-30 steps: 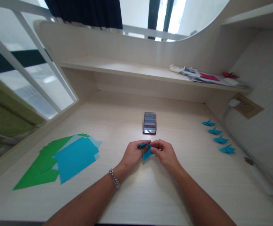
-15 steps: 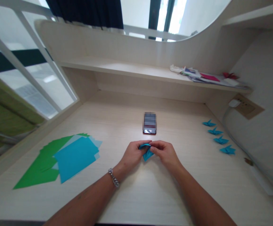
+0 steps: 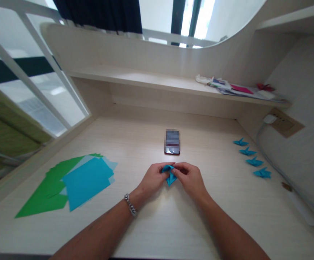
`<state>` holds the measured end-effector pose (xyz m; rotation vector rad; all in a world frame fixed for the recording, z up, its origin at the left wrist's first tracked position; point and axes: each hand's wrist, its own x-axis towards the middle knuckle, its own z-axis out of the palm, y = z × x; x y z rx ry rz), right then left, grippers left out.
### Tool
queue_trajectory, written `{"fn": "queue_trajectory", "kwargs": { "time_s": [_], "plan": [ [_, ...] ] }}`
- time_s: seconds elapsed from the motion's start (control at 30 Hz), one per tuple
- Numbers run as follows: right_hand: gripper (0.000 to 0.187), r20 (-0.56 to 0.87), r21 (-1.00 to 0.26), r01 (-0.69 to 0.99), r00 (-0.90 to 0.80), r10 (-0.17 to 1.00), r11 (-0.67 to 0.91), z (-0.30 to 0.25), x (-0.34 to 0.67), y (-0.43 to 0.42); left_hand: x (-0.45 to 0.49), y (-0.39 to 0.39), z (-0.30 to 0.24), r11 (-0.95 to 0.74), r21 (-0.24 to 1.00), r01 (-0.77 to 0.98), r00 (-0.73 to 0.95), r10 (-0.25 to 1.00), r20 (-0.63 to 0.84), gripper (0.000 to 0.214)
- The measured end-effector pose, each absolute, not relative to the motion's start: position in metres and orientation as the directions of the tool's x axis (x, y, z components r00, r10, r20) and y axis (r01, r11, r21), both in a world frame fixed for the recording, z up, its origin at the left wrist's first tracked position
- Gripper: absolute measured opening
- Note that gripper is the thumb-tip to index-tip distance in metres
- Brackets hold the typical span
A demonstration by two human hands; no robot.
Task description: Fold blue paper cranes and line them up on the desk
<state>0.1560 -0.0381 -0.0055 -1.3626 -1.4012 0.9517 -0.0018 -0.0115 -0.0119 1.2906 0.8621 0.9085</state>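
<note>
A partly folded piece of blue origami paper is pinched between both hands over the middle of the desk, its pointed end toward me. My left hand grips its left side, thumb at the front. From the right, my right hand holds the other edge between thumb and fingers. Some fingertips behind the paper are hidden. Just beyond the hands lies a phone with a blurred screen. Folded blue paper cranes, several in a row, rest at the right side of the desk.
Blue paper sheets overlap green sheets on the desk's left. Papers lie on the shelf at the back. A cable runs from the wall socket down the right edge.
Both hands have shifted very slightly right. The paper's upper flap now appears pressed flatter, with more of its front face showing.
</note>
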Motion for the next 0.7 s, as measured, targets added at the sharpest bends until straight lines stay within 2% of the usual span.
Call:
{"fn": "queue_trajectory", "kwargs": {
  "time_s": [0.13, 0.2, 0.4, 0.7],
  "plan": [
    [0.015, 0.144, -0.935, 0.338, 0.083, 0.986, 0.108, -0.0023, 0.1547, -0.0411, 0.0022, -0.0144, -0.009, 0.221, 0.955, -0.196, 0.391, 0.911, -0.13, 0.035],
    [0.014, 0.157, -0.931, 0.345, 0.094, 0.983, 0.116, -0.0012, 0.1545, -0.0417, 0.0029, -0.0154, -0.0069, 0.247, 0.944, -0.22, 0.395, 0.907, -0.145, 0.037],
    [0.013, 0.142, -0.94, 0.326, 0.109, 0.984, 0.1, -0.0026, 0.1545, -0.0408, 0.0, -0.0133, -0.0095, 0.166, 0.98, -0.107, 0.39, 0.914, -0.112, 0.043],
    [0.012, 0.11, -0.945, 0.316, 0.075, 0.991, 0.081, -0.0024, 0.1554, -0.0397, 0.0003, -0.0129, -0.0107, 0.095, 0.995, -0.036, 0.37, 0.926, -0.075, 0.031]
  ]
}}
